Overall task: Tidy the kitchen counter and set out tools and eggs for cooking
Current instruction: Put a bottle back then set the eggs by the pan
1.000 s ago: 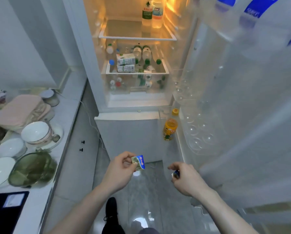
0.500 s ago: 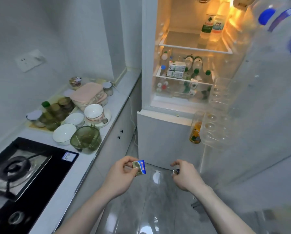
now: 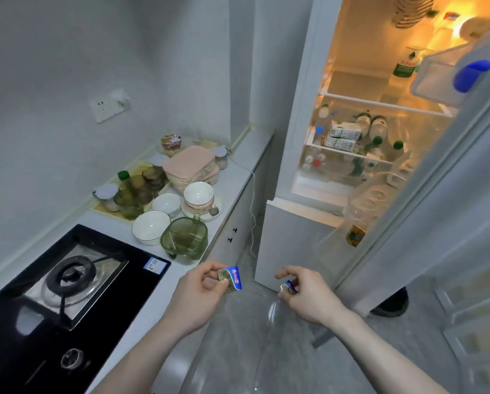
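Fingers of the left hand [image 3: 198, 294] are curled, pinching a small packet [image 3: 232, 280] with a blue flap between thumb and forefinger, low in the centre of the frame. The right hand [image 3: 306, 294], just to its right and apart from it, pinches a second, smaller blue-and-foil piece [image 3: 288, 287] the same way; what it is cannot be told. Both hands hang over the grey floor [image 3: 238, 351], clear of the tabletop [image 3: 238, 177].

At lower left sits a black stove [image 3: 67, 282] with one burner. Beyond it, mid-left, the tabletop is crowded: a green lidded tub [image 3: 184, 240] at the near edge, a white bowl [image 3: 150, 227] touching it, a second bowl [image 3: 167, 204] behind, and stacked bowls [image 3: 199, 199] on a saucer. Further back lie pink boxes [image 3: 191, 169] and a tray [image 3: 101, 207] of jars and green glasses. A white cord [image 3: 252, 194] hangs off the tabletop's edge.

At upper right the fridge [image 3: 295, 123] stands open and lit. Its shelves hold cartons [image 3: 343, 136] and green-capped bottles [image 3: 377, 129]. The door [image 3: 451, 194] swings out at right, with clear egg cups [image 3: 371, 200] and an orange bottle [image 3: 356, 234] in its racks. No eggs are visible.
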{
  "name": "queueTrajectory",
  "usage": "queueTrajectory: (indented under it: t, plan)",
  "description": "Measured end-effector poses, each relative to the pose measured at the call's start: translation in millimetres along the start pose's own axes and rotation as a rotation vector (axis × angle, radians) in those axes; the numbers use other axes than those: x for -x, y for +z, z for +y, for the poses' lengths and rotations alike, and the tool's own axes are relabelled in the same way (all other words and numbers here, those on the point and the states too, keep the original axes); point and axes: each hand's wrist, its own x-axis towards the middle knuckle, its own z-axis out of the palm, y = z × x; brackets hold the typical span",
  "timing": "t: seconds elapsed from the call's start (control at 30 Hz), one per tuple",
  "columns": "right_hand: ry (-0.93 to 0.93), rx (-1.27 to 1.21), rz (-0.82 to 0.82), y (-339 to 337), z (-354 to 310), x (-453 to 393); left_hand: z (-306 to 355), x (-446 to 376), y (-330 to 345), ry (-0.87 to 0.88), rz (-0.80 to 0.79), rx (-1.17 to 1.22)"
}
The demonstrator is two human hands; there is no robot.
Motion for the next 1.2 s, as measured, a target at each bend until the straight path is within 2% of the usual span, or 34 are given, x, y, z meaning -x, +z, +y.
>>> queueTrajectory:
  t: [0.2, 0.6, 1.2]
  plan:
    - [-0.079, 0.098, -0.018, -4.1, -32.8, -32.2, -7.9, -9.4, -41.6, -0.005, 0.055, -0.011]
    - [-0.167, 0.067, -0.034, -12.1, -84.2, -135.0, -19.8, -34.5, -90.8, -0.014, 0.19, 0.039]
    - [-0.392, 0.08, -0.204, -38.2, -104.2, -291.3, 18.4, -135.0, -58.1, -0.103, 0.485, 0.071]
